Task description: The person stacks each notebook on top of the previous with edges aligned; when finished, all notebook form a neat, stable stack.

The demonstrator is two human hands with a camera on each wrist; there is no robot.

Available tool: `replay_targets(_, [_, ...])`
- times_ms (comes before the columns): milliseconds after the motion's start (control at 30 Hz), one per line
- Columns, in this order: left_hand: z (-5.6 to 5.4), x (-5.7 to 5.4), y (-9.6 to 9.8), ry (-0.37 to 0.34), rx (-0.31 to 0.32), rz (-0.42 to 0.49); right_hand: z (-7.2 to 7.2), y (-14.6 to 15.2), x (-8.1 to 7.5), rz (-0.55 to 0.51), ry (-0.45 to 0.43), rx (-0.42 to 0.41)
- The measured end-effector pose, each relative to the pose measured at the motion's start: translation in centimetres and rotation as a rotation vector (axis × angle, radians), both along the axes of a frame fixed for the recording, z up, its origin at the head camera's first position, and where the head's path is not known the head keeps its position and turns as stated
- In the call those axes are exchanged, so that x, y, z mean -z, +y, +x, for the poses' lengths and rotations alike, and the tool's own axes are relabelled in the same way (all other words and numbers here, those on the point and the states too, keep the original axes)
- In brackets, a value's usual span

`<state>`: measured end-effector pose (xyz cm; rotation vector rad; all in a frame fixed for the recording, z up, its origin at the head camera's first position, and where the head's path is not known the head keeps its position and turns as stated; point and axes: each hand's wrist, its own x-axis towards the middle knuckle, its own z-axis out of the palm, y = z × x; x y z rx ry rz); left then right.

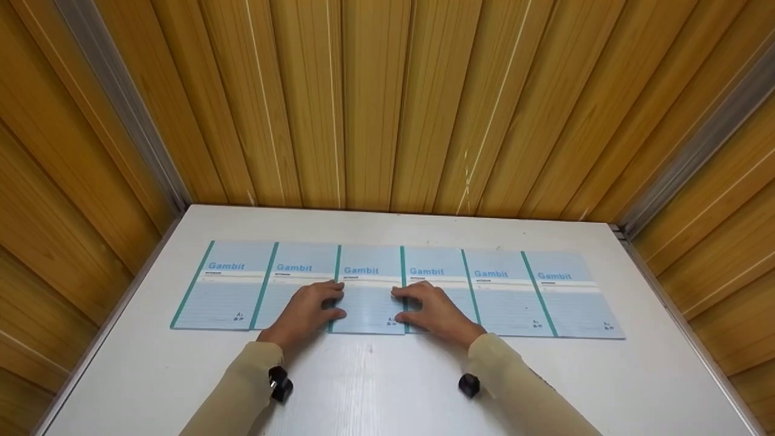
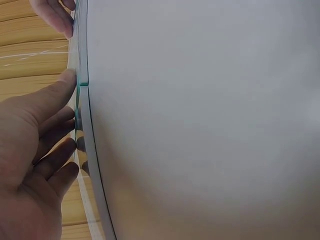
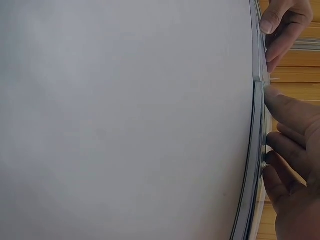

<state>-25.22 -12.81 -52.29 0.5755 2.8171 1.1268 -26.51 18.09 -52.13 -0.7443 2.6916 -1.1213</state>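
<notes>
Several light-blue "Gambit" notebooks with green spines lie flat in a side-by-side row. In the head view, my left hand (image 1: 307, 309) rests at the left edge of the third notebook from the left (image 1: 370, 303), over the seam with its neighbour (image 1: 296, 257). At that notebook's right edge, my right hand (image 1: 437, 310) lies partly over the fourth notebook (image 1: 433, 260). Both hands have thumb and fingers spread and loosely bent, fingertips touching the covers. The wrist views show the left thumb (image 2: 62, 90) and right thumb (image 3: 285, 106) on top, near small steps between neighbouring notebooks' lower edges.
The notebooks lie on a white table (image 1: 363, 387). The first notebook (image 1: 224, 297) ends the row at left; the last one (image 1: 578, 309) ends it at right. Wood-patterned panels (image 1: 369, 109) stand behind and at both sides. Dark wrist cameras (image 1: 280, 384) sit below both sleeves.
</notes>
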Motion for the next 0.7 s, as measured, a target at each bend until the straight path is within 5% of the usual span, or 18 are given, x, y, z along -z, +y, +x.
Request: replay_targets(700, [0.64,-0.11,-0.04,0.012,0.033,-0.028,0.55,0.03,-0.07,0.011,0.013,-0.015])
